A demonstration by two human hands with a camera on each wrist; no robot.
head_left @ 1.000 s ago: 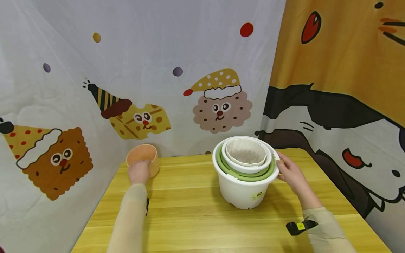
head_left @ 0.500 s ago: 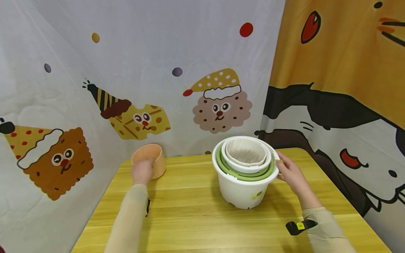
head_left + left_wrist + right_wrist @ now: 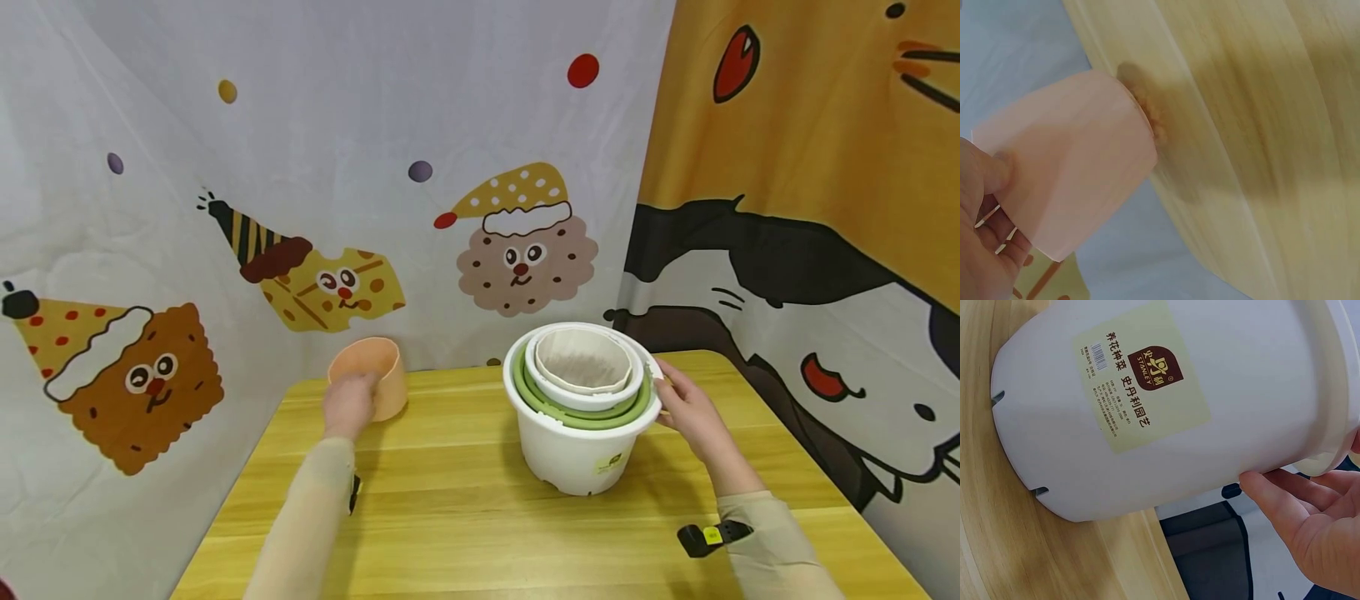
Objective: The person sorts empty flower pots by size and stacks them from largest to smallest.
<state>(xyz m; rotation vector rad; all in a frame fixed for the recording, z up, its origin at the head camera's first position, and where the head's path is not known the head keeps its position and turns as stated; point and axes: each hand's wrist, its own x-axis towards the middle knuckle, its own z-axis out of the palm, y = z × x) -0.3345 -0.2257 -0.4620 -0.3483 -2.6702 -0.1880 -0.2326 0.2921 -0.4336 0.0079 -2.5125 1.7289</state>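
At the back left of the table, my left hand grips a peach flower pot by its near rim. In the left wrist view the thumb presses the outer wall of the pot while the fingers curl over the rim. The pot's base is close over the tabletop. My right hand holds the right rim of a large white flower pot that stands upright. Nested inside it are a green pot, a smaller white one and an off-white one. A label shows on the white pot's wall.
The wooden table runs back to a printed curtain with cartoon figures. An orange, black and white curtain hangs along the right edge. A black strap device sits on the right sleeve.
My left hand has moved a little to the right, carrying the peach flower pot with it. The right hand and the stack of pots have stayed in place.
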